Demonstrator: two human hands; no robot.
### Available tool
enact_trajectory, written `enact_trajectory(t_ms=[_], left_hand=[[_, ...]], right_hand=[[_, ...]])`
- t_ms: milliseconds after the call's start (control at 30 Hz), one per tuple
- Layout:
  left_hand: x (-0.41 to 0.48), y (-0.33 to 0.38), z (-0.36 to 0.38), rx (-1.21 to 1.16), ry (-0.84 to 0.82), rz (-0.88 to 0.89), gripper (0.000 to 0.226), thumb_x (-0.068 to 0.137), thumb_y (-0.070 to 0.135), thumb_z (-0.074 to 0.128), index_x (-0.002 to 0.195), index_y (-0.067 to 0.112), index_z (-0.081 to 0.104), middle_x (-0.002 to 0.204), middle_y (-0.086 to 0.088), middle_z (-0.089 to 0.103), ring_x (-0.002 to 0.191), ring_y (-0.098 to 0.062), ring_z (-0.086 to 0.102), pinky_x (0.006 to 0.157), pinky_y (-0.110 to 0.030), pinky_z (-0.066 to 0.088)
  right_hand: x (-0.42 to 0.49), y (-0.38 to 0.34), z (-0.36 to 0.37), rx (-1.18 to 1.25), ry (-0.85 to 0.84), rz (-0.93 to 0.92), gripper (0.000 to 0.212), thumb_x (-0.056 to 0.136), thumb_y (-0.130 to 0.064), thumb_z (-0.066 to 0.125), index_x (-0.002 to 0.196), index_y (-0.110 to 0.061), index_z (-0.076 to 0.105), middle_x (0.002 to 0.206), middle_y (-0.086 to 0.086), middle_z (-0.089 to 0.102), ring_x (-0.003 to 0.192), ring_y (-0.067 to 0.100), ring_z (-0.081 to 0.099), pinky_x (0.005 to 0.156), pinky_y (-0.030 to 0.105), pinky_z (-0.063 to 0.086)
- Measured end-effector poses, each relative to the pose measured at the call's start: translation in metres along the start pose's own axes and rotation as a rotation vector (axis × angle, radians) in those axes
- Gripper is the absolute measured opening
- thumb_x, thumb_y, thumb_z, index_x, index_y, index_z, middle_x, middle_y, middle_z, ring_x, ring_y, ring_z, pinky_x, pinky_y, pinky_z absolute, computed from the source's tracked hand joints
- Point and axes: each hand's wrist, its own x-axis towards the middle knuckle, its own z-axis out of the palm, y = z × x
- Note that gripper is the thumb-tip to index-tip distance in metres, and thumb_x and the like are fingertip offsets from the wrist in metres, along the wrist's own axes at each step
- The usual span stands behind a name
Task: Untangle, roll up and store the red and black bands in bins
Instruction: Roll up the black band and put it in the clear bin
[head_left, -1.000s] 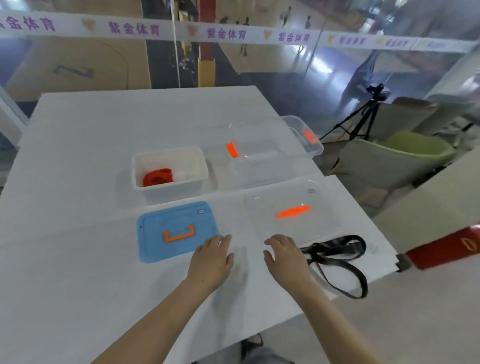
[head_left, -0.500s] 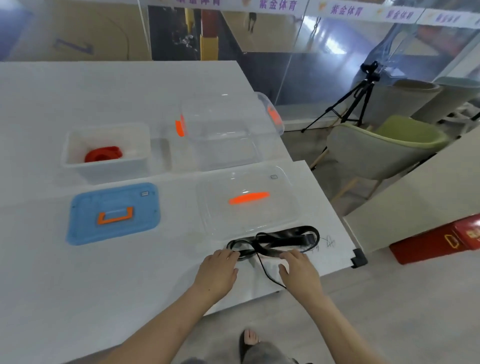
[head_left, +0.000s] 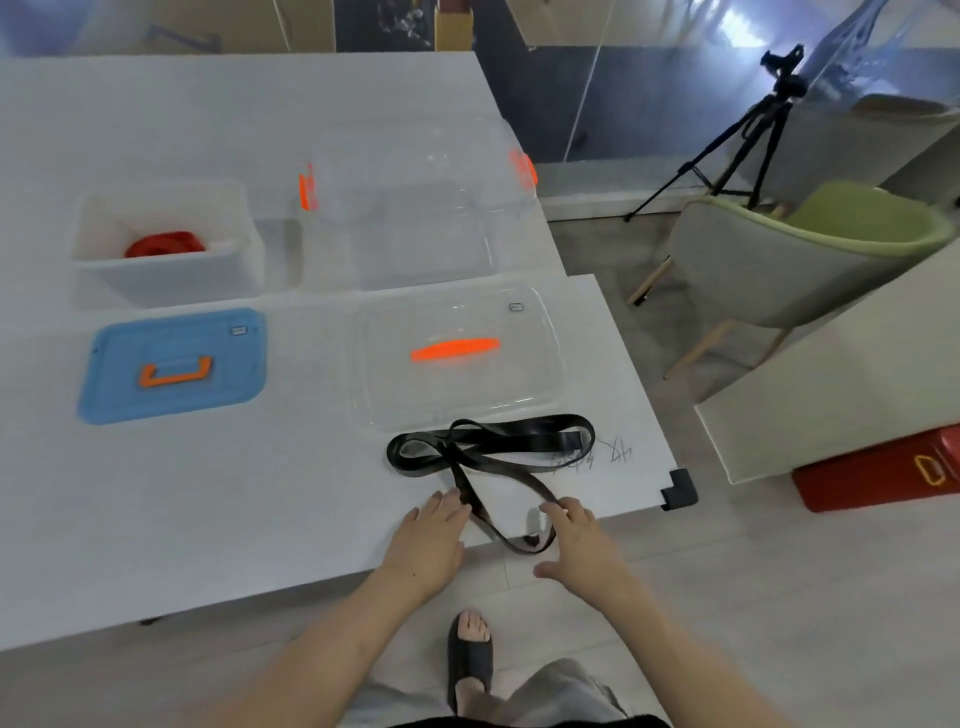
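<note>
Now, on the table (head_left: 208, 493), the white bin (head_left: 171, 280) at the far left holds the rolled red band (head_left: 163, 244). The tangled black band (head_left: 519, 442) lies near the near right corner. The left hand (head_left: 428, 543) and right hand (head_left: 584, 545) lie flat and ungripping, fingertips touching its loop.

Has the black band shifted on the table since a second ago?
Yes. The black band slid left, from off the clear lid's near right corner to lying along the lid's near edge.

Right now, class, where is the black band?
Head view: the black band lies tangled at the table's right front edge, nearer than the clear lid, its loop between the left hand and right hand.
</note>
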Motion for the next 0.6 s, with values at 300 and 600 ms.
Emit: enact_trajectory(t_ms=[300, 600], left_hand=[[-0.009, 0.002, -0.008, -0.073, 0.019, -0.074, 0.06, 0.109, 0.027, 0.042, 0.165, 0.022, 0.019, 0.174, 0.0, 0.012, 0.161, -0.025, 0.012, 0.128, -0.042, 0.021], [-0.045, 0.021, -0.1, -0.44, 0.417, -0.016, 0.047, 0.1, 0.039, 0.063, 0.146, 0.032, 0.054, 0.14, 0.014, 0.054, 0.13, -0.009, 0.053, 0.107, -0.029, 0.046]], right_hand=[[-0.004, 0.007, -0.007, 0.311, 0.091, -0.096, 0.054, 0.094, -0.015, 0.072, 0.141, -0.031, 0.05, 0.133, -0.002, 0.061, 0.116, 0.023, 0.063, 0.094, 0.031, 0.053], [-0.045, -0.047, -0.132, 0.834, 0.165, -0.2, 0.047, 0.081, -0.023, 0.088, 0.117, -0.037, 0.062, 0.095, -0.001, 0.077, 0.074, -0.001, 0.065, 0.076, 0.02, 0.053]])
